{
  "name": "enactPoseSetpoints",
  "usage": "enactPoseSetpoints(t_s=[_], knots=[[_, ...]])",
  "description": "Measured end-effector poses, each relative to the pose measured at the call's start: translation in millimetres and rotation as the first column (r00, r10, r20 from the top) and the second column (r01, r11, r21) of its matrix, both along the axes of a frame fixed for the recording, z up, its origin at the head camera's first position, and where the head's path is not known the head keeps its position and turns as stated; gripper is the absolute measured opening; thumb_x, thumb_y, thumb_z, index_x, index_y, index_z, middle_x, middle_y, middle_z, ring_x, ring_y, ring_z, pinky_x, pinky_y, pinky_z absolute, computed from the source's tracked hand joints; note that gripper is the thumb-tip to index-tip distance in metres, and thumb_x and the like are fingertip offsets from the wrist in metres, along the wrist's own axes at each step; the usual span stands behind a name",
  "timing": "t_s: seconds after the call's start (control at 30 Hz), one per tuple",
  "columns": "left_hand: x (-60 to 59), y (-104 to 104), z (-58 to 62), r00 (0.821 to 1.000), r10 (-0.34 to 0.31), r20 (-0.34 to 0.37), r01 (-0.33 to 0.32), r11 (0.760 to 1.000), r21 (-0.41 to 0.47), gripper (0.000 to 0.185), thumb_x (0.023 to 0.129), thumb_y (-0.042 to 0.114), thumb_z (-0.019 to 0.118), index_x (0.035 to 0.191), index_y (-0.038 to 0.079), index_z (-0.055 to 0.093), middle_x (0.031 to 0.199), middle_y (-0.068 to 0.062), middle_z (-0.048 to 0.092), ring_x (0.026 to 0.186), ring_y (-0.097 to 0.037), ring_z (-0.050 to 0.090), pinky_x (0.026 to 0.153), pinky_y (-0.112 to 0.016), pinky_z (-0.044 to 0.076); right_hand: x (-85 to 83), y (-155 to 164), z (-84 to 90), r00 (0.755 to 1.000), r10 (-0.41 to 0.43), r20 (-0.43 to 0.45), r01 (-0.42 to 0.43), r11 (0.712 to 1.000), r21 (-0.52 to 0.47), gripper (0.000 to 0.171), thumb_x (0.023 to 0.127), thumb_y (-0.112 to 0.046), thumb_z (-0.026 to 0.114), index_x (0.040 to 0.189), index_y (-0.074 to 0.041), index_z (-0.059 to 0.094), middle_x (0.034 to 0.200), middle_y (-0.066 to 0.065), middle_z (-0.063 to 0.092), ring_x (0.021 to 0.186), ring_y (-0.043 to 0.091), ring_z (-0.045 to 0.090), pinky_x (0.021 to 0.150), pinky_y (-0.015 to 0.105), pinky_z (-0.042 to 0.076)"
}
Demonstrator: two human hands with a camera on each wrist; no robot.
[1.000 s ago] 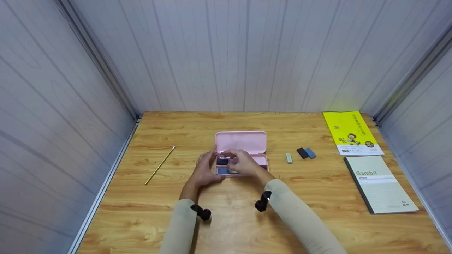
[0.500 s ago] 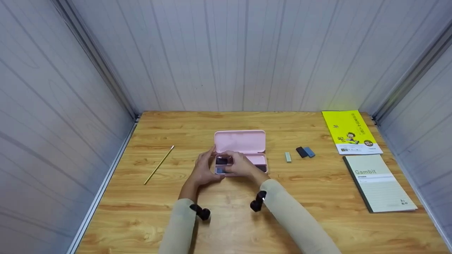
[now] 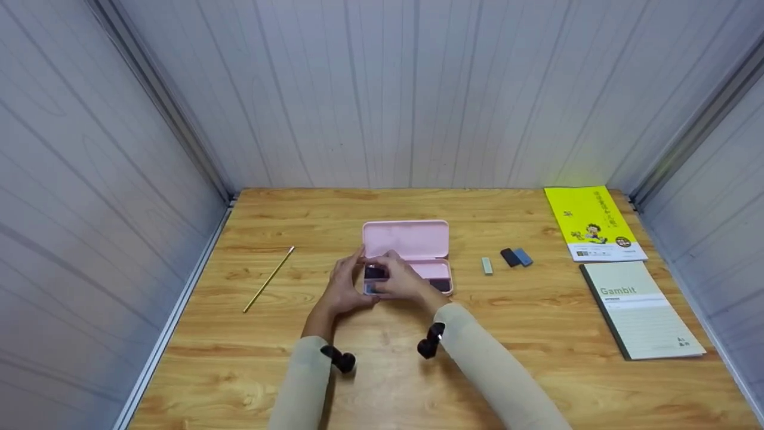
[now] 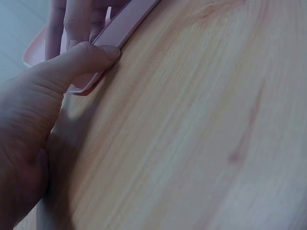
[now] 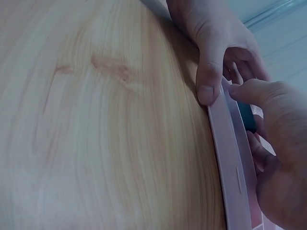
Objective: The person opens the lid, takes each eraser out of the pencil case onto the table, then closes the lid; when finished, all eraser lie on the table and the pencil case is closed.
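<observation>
A pink case sits in the middle of the desk with its lid wide open and tipped back, so the inside is easy to get at from the front. The left hand grips the left end of the case, thumb on the front edge and fingers round the side toward the back — most likely to stop it sliding about. The right hand reaches down into the left part of the case with its fingers bent, but I cannot tell if they pinch anything, because the hand hides what is under it. A dark block lies at the back left by those fingers, a blue piece shows at the front left, and a dark piece lies at the front right; the case seems split up to keep small things apart. To its right lie a pale green block, a black block and a blue block, the last two touching, perhaps put there for an easy reach. A gold pencil lies slanted on the left, and a yellow book and a notebook lie far right — out of the way, it seems
</observation>
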State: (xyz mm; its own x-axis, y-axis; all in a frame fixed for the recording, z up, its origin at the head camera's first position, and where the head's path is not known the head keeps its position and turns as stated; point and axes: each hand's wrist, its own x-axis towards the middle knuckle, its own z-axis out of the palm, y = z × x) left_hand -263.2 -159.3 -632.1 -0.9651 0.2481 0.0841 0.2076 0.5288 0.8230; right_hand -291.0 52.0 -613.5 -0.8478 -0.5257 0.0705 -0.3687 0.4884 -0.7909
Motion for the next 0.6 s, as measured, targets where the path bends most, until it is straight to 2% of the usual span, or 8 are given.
enactPoseSetpoints(t_s=[0.2, 0.43, 0.6], knots=[[-0.7, -1, -1.3, 1.000, -0.003, -0.012, 0.003, 1.000, -0.001, 0.129, 0.071, 0.019, 0.104, 0.178, 0.012, 0.032, 0.162, -0.019, 0.061, 0.158, -0.044, 0.042, 0.136, -0.068, 0.028, -7.0, -4, -12.9, 1.000, 0.009, 0.003, -0.009, 1.000, 0.021, 0.067, 0.088, -0.011, 0.084, 0.154, -0.019, 0.071, 0.121, 0.017, 0.057, 0.106, 0.022, 0.057, 0.100, 0.037, 0.053], [-0.9, -1, -1.9, 0.998, -0.027, -0.063, 0.027, 1.000, 0.009, 0.128, 0.070, 0.016, 0.103, 0.177, 0.007, 0.033, 0.158, -0.020, 0.065, 0.153, -0.045, 0.046, 0.132, -0.067, 0.027, -13.3, -4, -23.7, 0.994, 0.042, -0.103, -0.032, 0.994, 0.104, 0.051, 0.086, -0.010, 0.083, 0.136, -0.020, 0.082, 0.119, 0.019, 0.063, 0.098, 0.017, 0.048, 0.088, 0.034, 0.046], [-1.3, -1, -1.5, 0.998, -0.033, -0.057, 0.034, 0.999, 0.016, 0.128, 0.071, 0.017, 0.102, 0.177, 0.007, 0.032, 0.159, -0.019, 0.064, 0.152, -0.043, 0.046, 0.132, -0.067, 0.027, -15.6, -3, -26.3, 0.993, 0.054, -0.105, -0.044, 0.995, 0.091, 0.045, 0.085, -0.010, 0.083, 0.129, -0.019, 0.081, 0.119, 0.017, 0.062, 0.099, 0.017, 0.051, 0.087, 0.034, 0.047]])
